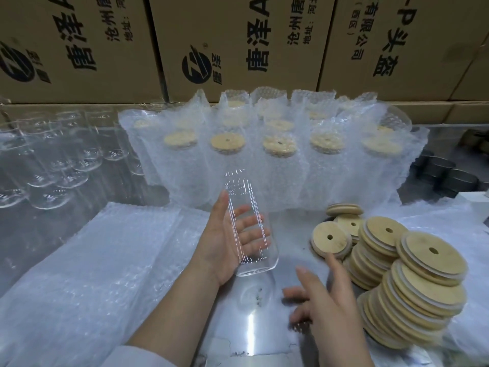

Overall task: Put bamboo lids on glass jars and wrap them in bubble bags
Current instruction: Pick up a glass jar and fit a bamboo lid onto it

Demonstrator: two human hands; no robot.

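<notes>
- Our left hand (227,242) wraps its fingers round the glass jar (250,223), its base near the wrist.
- Our right hand (325,303) lies spread and empty, bamboo lids (330,238) just beyond its forefinger.

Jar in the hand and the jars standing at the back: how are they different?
The held jar has no lid; the back jars each wear a bamboo lid. The held jar is bare; the back jars sit inside bubble bags. The held jar is tilted, lifted in the left hand; the back jars stand upright in rows. Both look like the same clear glass.
</notes>
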